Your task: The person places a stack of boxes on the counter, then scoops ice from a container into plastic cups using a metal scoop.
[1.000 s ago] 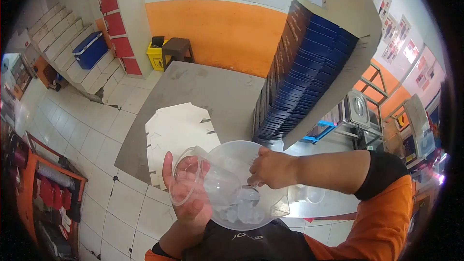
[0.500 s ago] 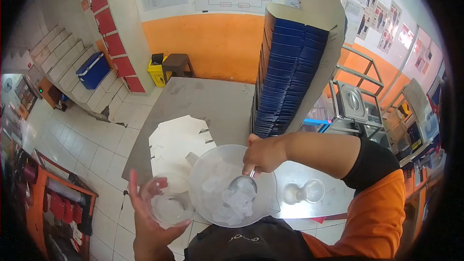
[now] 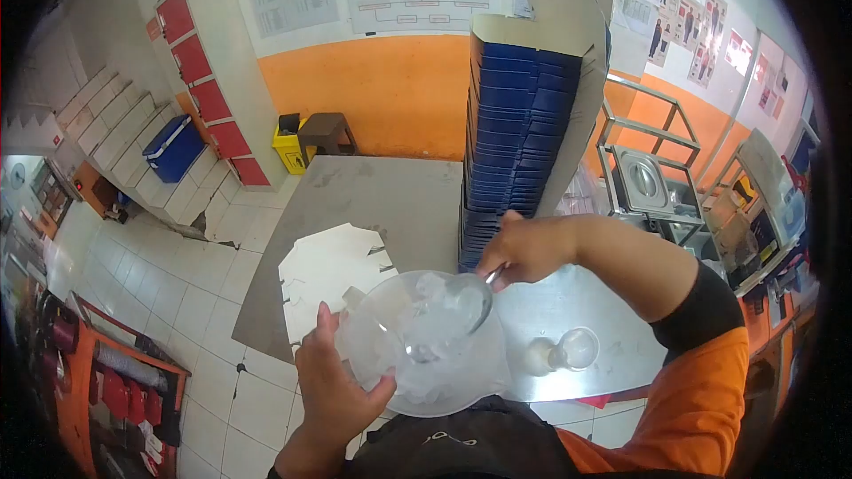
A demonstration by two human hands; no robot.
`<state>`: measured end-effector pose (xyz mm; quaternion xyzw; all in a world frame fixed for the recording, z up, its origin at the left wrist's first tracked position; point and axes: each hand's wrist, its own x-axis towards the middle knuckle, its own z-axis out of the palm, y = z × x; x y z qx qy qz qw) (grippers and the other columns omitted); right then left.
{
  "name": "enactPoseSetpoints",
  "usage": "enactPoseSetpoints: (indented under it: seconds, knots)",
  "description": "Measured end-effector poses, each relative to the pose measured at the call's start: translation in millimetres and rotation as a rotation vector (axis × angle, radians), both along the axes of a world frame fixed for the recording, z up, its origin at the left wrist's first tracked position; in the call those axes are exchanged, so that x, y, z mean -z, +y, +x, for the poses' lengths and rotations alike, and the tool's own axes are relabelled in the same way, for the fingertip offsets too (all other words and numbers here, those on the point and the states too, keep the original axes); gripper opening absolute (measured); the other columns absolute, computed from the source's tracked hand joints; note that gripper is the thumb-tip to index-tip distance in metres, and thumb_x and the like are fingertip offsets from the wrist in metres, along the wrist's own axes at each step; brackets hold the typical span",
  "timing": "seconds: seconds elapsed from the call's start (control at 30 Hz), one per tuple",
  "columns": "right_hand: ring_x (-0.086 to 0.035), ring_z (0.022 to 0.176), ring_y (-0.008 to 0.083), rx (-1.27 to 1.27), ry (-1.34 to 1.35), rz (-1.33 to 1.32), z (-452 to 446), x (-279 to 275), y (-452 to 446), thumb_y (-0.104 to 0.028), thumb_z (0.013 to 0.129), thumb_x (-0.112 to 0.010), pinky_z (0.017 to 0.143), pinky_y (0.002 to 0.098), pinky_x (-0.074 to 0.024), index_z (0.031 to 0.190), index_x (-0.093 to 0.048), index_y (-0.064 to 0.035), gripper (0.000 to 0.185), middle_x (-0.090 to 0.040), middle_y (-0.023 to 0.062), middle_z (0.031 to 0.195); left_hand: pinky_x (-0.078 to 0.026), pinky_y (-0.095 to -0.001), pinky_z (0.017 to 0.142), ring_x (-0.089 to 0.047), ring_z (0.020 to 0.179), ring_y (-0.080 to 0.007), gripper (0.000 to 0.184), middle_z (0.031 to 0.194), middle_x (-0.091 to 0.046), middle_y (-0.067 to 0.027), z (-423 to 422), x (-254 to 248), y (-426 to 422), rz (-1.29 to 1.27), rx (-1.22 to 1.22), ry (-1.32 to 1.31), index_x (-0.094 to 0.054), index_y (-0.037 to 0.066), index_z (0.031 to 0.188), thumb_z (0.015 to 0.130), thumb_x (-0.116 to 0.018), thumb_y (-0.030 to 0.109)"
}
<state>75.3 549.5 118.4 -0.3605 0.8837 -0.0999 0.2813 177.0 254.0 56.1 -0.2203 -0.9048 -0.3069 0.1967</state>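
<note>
A: Left hand status?
B: Left hand (image 3: pixel 342 381) has thumb and fingers curled around a clear container (image 3: pixel 371 350), held against the near-left part of the bowl (image 3: pixel 488 380) as seen in the head view.
A: Right?
B: Right hand (image 3: pixel 530 251) grasps the handle of a metal scoop (image 3: pixel 486 303); scoop end sits over the bowl, ice (image 3: pixel 435 302) there and below.
A: Beyond?
B: Clear cup (image 3: pixel 581 349) on shiny metal surface (image 3: pixel 612 302), white card (image 3: pixel 333 257) at left, tall stack of blue boxes (image 3: pixel 524 115), then brown stool (image 3: pixel 328 130) by the orange wall (image 3: pixel 399 93).
</note>
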Motion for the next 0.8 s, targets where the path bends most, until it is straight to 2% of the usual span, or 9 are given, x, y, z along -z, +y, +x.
enactPoseSetpoints:
  seconds: [0.1, 0.2, 0.3, 0.4, 0.47, 0.6, 0.63, 0.73, 0.8]
  knots:
    - [-0.055, 0.089, 0.0167, 0.078, 0.061, -0.021, 19, -28, 10, -0.018, 0.086, -0.058, 0.084, 0.0351, -0.0233, 0.109, -0.065, -0.0127, 0.024, -0.066, 0.0049, 0.098, -0.032, -0.0449, 0.098, -0.044, 0.113, -0.0363, 0.106, 0.121, -0.046, -0.0229, -7, -2, 7, 0.051, -0.061, 0.044, -0.011, -0.003, 0.139, 0.056, -0.074, 0.011]
    - [-0.058, 0.085, 0.0188, 0.070, 0.207, -0.045, 35, -53, 16, -0.018, 0.085, -0.060, 0.082, 0.0360, -0.0292, 0.110, -0.064, -0.0115, 0.026, -0.066, 0.0062, 0.100, -0.034, -0.0445, 0.097, -0.046, 0.112, -0.0364, 0.106, 0.121, -0.046, -0.0233, -11, -7, 9, -0.024, -0.043, 0.043, -0.011, -0.004, 0.139, 0.056, -0.075, 0.010]
    - [-0.060, 0.088, 0.0245, 0.102, 0.302, -0.013, 47, -73, 11, -0.017, 0.080, -0.060, 0.081, 0.0361, -0.0342, 0.102, -0.066, -0.0141, 0.023, -0.067, 0.0075, 0.091, -0.034, -0.0452, 0.094, -0.047, 0.108, -0.0362, 0.102, 0.121, -0.046, -0.0228, -9, -7, 18, 0.083, 0.121, -0.067, -0.012, -0.006, 0.138, 0.060, -0.076, 0.014]
    - [-0.062, 0.084, 0.0226, 0.056, 0.519, 0.351, 70, -102, -25, -0.017, 0.076, -0.060, 0.073, 0.0372, -0.0386, 0.089, -0.068, -0.0110, 0.016, -0.066, 0.0068, 0.082, -0.036, -0.0417, 0.096, -0.049, 0.111, -0.0333, 0.113, 0.120, -0.047, -0.0228, -12, -4, 30, 0.263, 0.317, -0.189, -0.004, -0.003, 0.140, 0.056, -0.078, 0.011]
    - [-0.060, 0.076, 0.0196, 0.005, 0.678, 0.535, 89, -110, -48, -0.013, 0.077, -0.056, 0.075, 0.0349, -0.0388, 0.076, -0.063, -0.0093, 0.008, -0.058, 0.0021, 0.069, -0.037, -0.0416, 0.096, -0.048, 0.113, -0.0321, 0.115, 0.119, -0.047, -0.0217, -15, 1, 35, 0.328, 0.348, -0.290, -0.002, -0.003, 0.140, 0.056, -0.079, 0.010]
    - [-0.057, 0.077, 0.0217, 0.162, 0.809, 0.683, 124, -138, -78, -0.015, 0.078, -0.055, 0.076, 0.0338, -0.0384, 0.085, -0.062, -0.0068, 0.013, -0.059, 0.0065, 0.080, -0.038, -0.0421, 0.096, -0.046, 0.116, -0.0309, 0.118, 0.121, -0.045, -0.0197, -26, 29, 29, 0.480, 0.415, -0.298, 0.002, -0.001, 0.141, 0.055, -0.079, 0.007]
    - [-0.057, 0.078, 0.0221, 0.217, 0.850, 0.718, 127, -140, -82, -0.014, 0.078, -0.055, 0.076, 0.0334, -0.0382, 0.088, -0.062, -0.0063, 0.014, -0.059, 0.0076, 0.082, -0.037, -0.0419, 0.097, -0.046, 0.115, -0.0304, 0.118, 0.121, -0.044, -0.0195, -27, 31, 27, 0.596, 0.427, -0.288, 0.002, 0.000, 0.141, 0.055, -0.079, 0.006]
    - [-0.057, 0.085, 0.0233, 0.233, 0.709, 0.594, 125, -125, -69, -0.013, 0.078, -0.055, 0.076, 0.0348, -0.0411, 0.095, -0.061, -0.0047, 0.020, -0.059, 0.0113, 0.089, -0.035, -0.0431, 0.099, -0.044, 0.116, -0.0286, 0.120, 0.123, -0.040, -0.0180, -34, 31, 22, 0.918, 0.499, -0.282, 0.006, 0.003, 0.141, 0.056, -0.078, 0.004]
    - [-0.059, 0.076, 0.0220, 0.157, 0.773, 0.434, 120, -105, -61, -0.013, 0.075, -0.055, 0.065, 0.0325, -0.0423, 0.080, -0.064, -0.0055, 0.013, -0.061, 0.0089, 0.078, -0.035, -0.0434, 0.100, -0.044, 0.116, -0.0282, 0.119, 0.123, -0.040, -0.0178, -33, 33, 19, 1.082, 0.531, -0.429, 0.006, 0.004, 0.141, 0.056, -0.078, 0.003]
